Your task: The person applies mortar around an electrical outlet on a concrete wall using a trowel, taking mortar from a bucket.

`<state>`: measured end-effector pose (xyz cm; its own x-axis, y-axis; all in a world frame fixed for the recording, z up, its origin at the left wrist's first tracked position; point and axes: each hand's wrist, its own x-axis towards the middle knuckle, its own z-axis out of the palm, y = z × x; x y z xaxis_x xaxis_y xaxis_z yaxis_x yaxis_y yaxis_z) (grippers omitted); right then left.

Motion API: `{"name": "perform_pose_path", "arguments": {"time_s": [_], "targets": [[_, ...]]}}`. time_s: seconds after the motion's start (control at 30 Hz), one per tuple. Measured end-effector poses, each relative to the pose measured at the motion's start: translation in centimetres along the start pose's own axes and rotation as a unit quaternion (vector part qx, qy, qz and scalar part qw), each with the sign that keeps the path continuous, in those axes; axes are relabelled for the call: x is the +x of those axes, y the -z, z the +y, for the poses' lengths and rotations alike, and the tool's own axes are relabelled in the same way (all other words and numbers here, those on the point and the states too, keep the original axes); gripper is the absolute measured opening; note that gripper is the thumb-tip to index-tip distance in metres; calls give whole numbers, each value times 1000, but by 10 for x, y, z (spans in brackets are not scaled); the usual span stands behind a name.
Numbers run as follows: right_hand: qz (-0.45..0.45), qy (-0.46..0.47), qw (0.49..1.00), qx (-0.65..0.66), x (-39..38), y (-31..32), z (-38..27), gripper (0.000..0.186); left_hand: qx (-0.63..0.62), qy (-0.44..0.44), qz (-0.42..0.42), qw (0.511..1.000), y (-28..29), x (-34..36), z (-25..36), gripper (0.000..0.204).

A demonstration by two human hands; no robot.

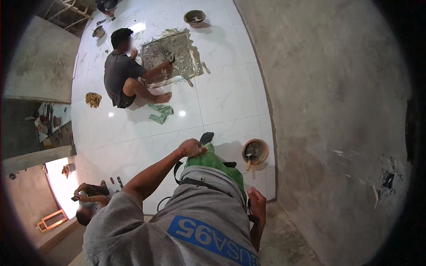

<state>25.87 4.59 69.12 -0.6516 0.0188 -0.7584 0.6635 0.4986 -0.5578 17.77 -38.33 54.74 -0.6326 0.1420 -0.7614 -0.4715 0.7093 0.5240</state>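
My left hand (193, 147) is at the front of my green trousers (213, 160), its fingers curled in against the cloth and seeming to pinch it. At my right side hangs my right hand (257, 204), fingers loosely bent and a little apart, with nothing visible in it. Nearest to that hand is a brown bucket (262, 150) on the white tiles, holding grey mortar and a trowel with a wooden handle (248, 165). A dark shoe tip (207, 137) shows beyond my left hand.
Ahead, a co-worker (122, 73) sits beside an untiled mortar patch (164, 53), one hand holding a tool on it. A green cloth (161, 113), a brown rag (93, 99) and another bucket (194, 17) lie about. A bare wall (328, 102) bounds the right; another person (91, 201) is lower left.
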Motion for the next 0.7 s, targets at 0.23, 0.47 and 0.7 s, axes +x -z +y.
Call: {"name": "perform_pose_path", "arguments": {"time_s": [0.23,0.47,0.7], "targets": [[35,-109,990,86,-1,-24,-8,80,-109,-9,-216,970,20,-17,13,70],[-8,-150,987,-61,8,-60,95,63,75,16,-120,990,42,-9,-5,46],[-31,-160,981,-107,12,-76,120,50,157,-127,-114,973,122,-54,30,34]]}}
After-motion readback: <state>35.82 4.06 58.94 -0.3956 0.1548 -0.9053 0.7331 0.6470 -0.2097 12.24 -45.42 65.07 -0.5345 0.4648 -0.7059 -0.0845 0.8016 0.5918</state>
